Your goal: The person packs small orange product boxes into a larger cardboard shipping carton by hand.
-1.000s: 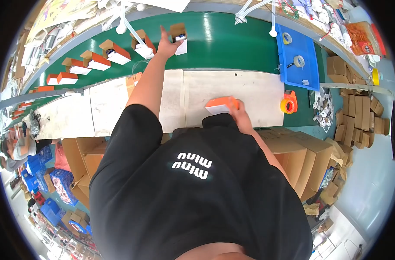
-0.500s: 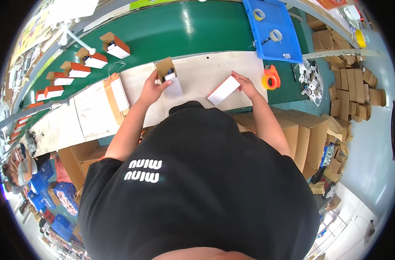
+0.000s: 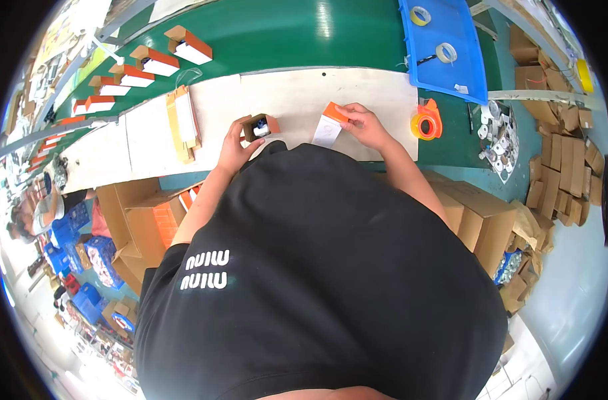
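Observation:
My left hand [image 3: 233, 148] is closed around the side of a small box [image 3: 272, 125] with an open top. Inside that box sit something dark and something white that I cannot make out. To its right, my right hand [image 3: 364, 125] grips a white box with an orange end [image 3: 326, 131] by its orange end, which looks closed. The lower parts of both boxes are partly hidden behind my black shirt. Both are over the pale work sheet [image 3: 290, 90] on the green table.
Several open orange-and-white boxes [image 3: 192, 49] stand in a row at the far left. Flat cardboard pieces [image 3: 182, 123] lie left of my left hand. An orange tape dispenser [image 3: 426, 120] and a blue tray [image 3: 444, 73] with tape rolls are at the right. Large cartons [image 3: 477, 207] stand beside me.
The whole view has shifted. The open box's raised brown flap no longer shows upright. The right-hand box has turned from a slant to steeper, its orange end now facing up.

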A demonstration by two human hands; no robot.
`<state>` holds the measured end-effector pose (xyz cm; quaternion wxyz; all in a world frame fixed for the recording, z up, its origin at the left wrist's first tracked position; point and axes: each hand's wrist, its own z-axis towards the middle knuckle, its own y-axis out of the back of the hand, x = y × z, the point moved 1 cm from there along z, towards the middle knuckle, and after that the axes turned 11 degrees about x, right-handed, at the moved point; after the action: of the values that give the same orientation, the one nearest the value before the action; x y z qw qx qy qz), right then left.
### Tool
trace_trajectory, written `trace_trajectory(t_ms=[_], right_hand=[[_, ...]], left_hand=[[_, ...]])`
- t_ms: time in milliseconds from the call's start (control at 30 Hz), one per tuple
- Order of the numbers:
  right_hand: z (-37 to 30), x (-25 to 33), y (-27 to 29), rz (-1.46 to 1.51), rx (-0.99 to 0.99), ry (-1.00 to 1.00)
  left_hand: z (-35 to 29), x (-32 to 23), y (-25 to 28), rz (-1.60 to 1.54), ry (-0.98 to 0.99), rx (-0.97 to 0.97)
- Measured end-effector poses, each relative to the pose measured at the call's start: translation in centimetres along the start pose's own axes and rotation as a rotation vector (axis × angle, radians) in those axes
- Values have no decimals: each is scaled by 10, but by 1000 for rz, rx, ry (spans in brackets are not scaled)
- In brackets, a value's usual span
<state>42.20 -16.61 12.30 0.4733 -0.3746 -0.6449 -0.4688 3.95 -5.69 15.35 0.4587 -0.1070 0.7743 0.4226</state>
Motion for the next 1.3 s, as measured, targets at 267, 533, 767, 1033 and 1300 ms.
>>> trace_trajectory(t_ms=[267,533,767,1033,1300], right_hand=[[-4,16,-19,-345,-94,59],[-15,23,-19,-374,-13,211],[-16,24,-22,-533,-35,273],[-22,0,-32,-398,-89,220],[-26,3,-35,-558,-183,199]], left_hand=[[-17,-4,-6,87,77,-35],[-56,-12,-10,393,615,-12],[16,-134,-34,151,-297,100],[73,-151,-93,613,-702,437],[83,-150,-95,505,-759,490]])
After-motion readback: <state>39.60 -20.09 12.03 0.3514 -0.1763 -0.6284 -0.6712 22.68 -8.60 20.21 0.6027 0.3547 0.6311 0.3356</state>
